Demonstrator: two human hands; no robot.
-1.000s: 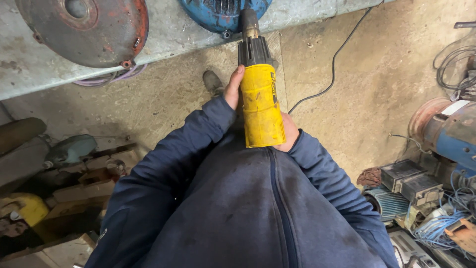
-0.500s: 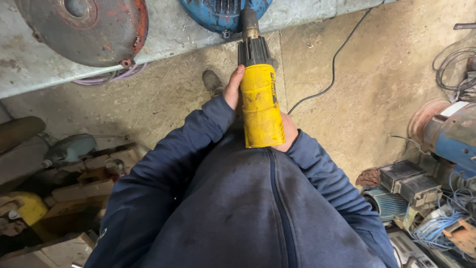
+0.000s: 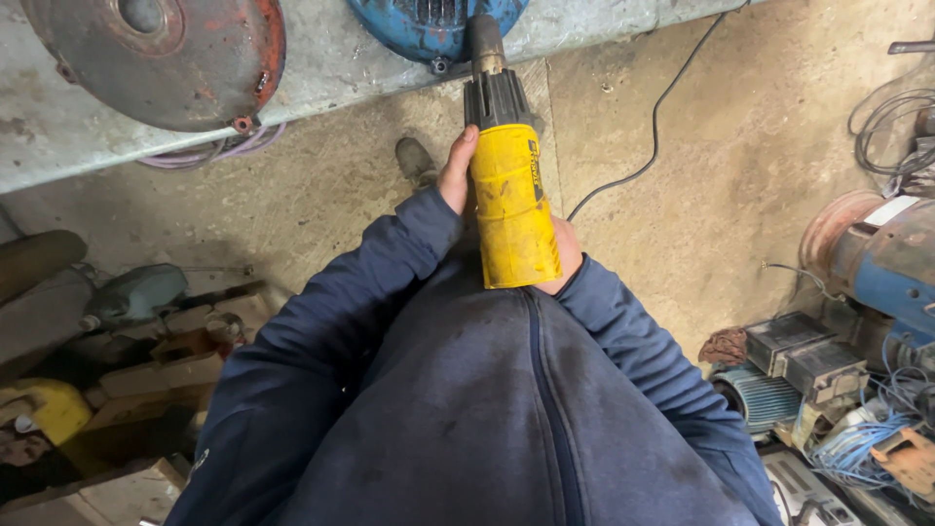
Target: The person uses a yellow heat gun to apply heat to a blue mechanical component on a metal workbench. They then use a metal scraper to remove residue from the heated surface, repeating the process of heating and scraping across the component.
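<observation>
Down at the middle of the view, both hands are clamped on a yellow power tool (image 3: 513, 209), held upright against the front of a dark blue zipped jacket (image 3: 506, 409). The left hand (image 3: 456, 173) wraps the upper part of the yellow body, thumb lying up along its left side; the right hand (image 3: 565, 255) grips the lower part from behind, with only a few knuckles showing past the tool's right edge. The tool's black ribbed collar (image 3: 497, 99) and dull metal nose (image 3: 484, 44) point away from the person, the nose tip reaching the blue motor housing (image 3: 429, 24) that sits on the grey workbench (image 3: 331, 68) at the top edge. A small dark label strip (image 3: 534, 164) runs lengthwise along the yellow body near its top right side.

On the bench's left part lies a rusty round metal cover (image 3: 161, 54), with a loop of pale wire (image 3: 209, 151) hanging just under the bench edge. A black cable (image 3: 643, 146) trails across the concrete floor (image 3: 721, 175) to the right of the tool. By the right edge stands a blue and rust-coloured motor (image 3: 877, 263) bearing a white rectangular label (image 3: 891, 209), with grey finned boxes (image 3: 804, 351) and tangled blue wires (image 3: 862, 438) below it. At the left edge, a yellow container (image 3: 39, 409) sits among wood scraps.
</observation>
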